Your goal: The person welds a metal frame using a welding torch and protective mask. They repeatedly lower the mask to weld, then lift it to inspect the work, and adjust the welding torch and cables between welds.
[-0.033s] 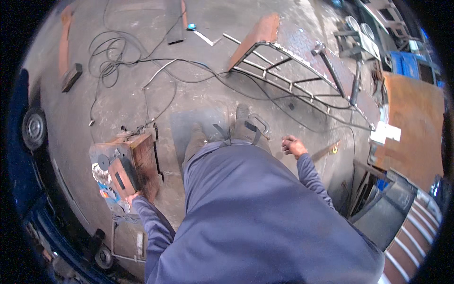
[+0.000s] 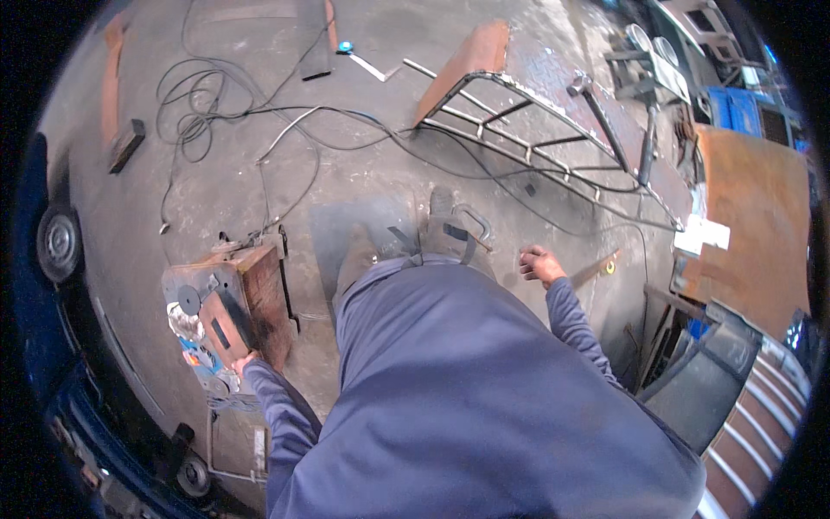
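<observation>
My left hand (image 2: 245,362) is closed on the lower end of a brown welding shield (image 2: 226,327) with a dark rectangular window. The shield leans over the top of a rusty metal stand (image 2: 270,303), where a dark grinding disc (image 2: 189,300), a crumpled white cloth (image 2: 184,322) and small blue items lie. My right hand (image 2: 541,265) hangs in the air on the right, its fingers loosely curled and apart, with nothing visible in them. Near my shoe, a C-clamp (image 2: 475,223) lies by a dark steel plate (image 2: 333,246) on the floor.
Black cables (image 2: 194,130) loop across the floor ahead. A welded frame (image 2: 527,130) with a hammer (image 2: 596,112) on it stands at the far right. Beyond my right hand is a rusty sheet (image 2: 752,216). A dark blue vehicle (image 2: 52,329) lines the left edge.
The view has shifted very slightly. My right hand has edged a little to the right; my left hand stays on the welding shield.
</observation>
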`<state>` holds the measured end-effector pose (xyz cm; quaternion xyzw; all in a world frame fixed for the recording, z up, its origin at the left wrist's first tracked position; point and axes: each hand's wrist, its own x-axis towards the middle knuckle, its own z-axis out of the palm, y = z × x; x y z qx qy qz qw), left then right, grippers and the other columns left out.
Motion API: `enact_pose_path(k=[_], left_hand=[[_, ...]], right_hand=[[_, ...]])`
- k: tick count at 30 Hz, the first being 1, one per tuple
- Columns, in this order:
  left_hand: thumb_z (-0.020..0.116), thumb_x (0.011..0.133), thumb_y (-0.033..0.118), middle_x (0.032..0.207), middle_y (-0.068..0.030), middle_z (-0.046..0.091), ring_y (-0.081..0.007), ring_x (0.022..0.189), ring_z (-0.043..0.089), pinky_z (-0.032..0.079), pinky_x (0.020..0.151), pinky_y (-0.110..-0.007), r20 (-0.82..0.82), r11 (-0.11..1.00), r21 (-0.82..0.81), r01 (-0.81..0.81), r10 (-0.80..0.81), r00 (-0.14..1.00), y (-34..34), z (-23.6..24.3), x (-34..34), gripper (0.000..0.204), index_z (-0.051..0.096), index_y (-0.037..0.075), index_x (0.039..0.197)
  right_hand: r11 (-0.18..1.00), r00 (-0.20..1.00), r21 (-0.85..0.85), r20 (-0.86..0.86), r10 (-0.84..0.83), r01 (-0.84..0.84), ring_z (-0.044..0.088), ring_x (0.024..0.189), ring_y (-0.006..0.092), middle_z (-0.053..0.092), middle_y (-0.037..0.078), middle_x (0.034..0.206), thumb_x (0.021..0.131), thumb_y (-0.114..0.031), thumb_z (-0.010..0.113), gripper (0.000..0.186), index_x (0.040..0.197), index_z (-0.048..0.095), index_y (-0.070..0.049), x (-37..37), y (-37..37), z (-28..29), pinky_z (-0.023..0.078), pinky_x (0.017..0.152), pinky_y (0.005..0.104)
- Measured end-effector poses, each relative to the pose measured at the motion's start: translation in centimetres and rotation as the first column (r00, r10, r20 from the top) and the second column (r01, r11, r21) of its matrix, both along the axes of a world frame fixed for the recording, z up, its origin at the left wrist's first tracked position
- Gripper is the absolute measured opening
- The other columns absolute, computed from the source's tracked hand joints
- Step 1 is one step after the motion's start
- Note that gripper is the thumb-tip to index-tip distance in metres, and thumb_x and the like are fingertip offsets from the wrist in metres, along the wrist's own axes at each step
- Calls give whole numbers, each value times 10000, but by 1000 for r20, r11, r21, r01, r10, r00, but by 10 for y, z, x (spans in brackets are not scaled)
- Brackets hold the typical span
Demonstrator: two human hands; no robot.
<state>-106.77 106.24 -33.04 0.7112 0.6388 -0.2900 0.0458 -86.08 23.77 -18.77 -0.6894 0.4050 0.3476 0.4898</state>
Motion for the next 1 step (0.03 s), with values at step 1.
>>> enact_pose_path(k=[1], left_hand=[[588,844,249,1252,-137,573,-272,1122,545,439,959,-462,-5,999,-20,26,-26,1000,14,-13,3,468,510,39,1255]], right_hand=[[999,1000,-48,2,-25,25,603,707,167,620,49,873,859,-207,618,306,1127,602,-61,-11,2,12,515,605,318]])
